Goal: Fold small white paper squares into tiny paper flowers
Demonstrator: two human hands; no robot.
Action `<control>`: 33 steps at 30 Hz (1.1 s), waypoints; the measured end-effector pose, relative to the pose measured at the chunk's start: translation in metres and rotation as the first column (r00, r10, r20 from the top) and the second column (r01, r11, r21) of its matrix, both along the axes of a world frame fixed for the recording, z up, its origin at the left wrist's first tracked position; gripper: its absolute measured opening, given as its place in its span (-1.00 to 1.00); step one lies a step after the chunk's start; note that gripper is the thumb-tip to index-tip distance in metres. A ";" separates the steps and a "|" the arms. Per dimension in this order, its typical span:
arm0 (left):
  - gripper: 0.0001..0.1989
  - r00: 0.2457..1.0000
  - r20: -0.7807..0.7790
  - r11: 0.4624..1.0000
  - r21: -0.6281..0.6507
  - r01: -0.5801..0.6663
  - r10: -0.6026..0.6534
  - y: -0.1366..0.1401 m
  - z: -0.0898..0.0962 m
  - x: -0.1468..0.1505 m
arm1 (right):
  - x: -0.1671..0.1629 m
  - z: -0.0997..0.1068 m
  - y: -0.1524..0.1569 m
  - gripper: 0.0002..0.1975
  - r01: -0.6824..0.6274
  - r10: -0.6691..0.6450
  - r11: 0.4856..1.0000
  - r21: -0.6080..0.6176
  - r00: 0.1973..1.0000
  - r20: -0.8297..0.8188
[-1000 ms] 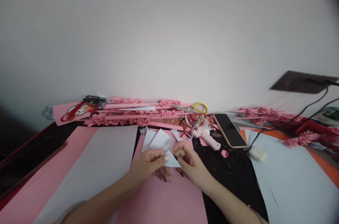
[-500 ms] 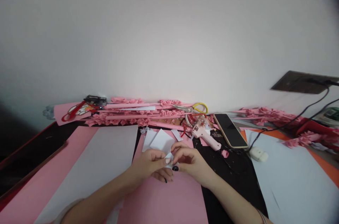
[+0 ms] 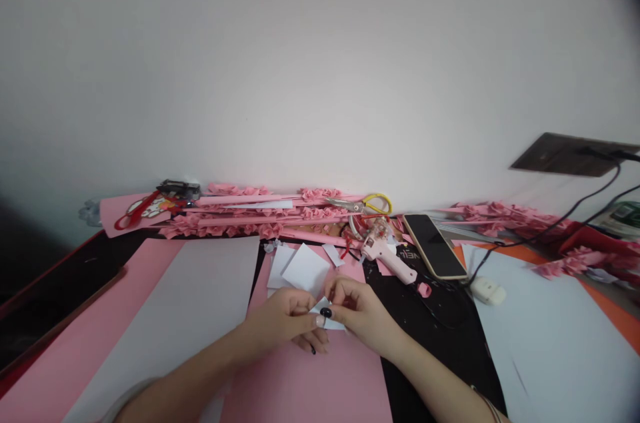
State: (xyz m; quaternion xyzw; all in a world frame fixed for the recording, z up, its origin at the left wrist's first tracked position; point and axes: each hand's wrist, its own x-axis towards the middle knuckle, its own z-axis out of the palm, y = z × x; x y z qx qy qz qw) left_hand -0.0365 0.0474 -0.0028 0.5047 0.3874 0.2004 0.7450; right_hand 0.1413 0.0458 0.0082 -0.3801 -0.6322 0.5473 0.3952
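Note:
Between my two hands is a small piece of white paper (image 3: 334, 324), which looks folded. My left hand (image 3: 285, 322) pinches its left side, thumb on top and fingers beneath. From the right, my right hand (image 3: 363, 313) grips it, with the dark-nailed thumb pressed on the paper's face. Part of the piece is hidden behind my fingers. Just beyond my hands, several white paper squares (image 3: 306, 268) lie on a pink sheet (image 3: 310, 383).
A pink glue gun (image 3: 390, 260), a phone (image 3: 435, 246) and a white case (image 3: 489, 291) lie to the right. Yellow-handled scissors (image 3: 377, 203) rest among pink paper flower stems (image 3: 240, 220) along the wall. Large white sheets (image 3: 200, 303) flank the middle, and a black cord (image 3: 570, 213) hangs at right.
My right thumb has moved up and left onto the paper's face, next to my left thumb. More of the white piece now shows below the thumbs, and my hands sit slightly lower.

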 end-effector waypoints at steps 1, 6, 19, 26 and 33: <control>-0.72 1.000 0.000 1.000 0.001 0.000 0.000 0.000 0.000 0.000 | 0.000 0.001 0.000 -0.60 -0.002 0.002 1.000 -0.017 1.000 0.012; -0.74 1.000 0.007 1.000 0.018 0.002 -0.002 0.000 0.004 0.001 | -0.001 0.003 -0.003 -0.66 0.006 0.002 0.994 -0.105 0.997 0.075; -0.78 1.000 -0.002 0.999 0.037 0.030 -0.030 -0.003 0.003 0.000 | -0.005 0.004 -0.008 -0.72 0.080 -0.073 0.992 -0.095 0.995 0.075; -0.78 1.000 -0.025 0.997 0.069 0.016 -0.014 -0.004 0.008 0.002 | -0.006 -0.002 -0.009 -0.75 0.120 -0.113 0.989 -0.082 0.990 0.088; -0.82 0.999 -0.051 0.997 0.073 0.000 0.004 -0.005 0.010 0.004 | -0.006 -0.001 -0.011 -0.75 0.161 -0.155 0.987 -0.028 0.977 0.147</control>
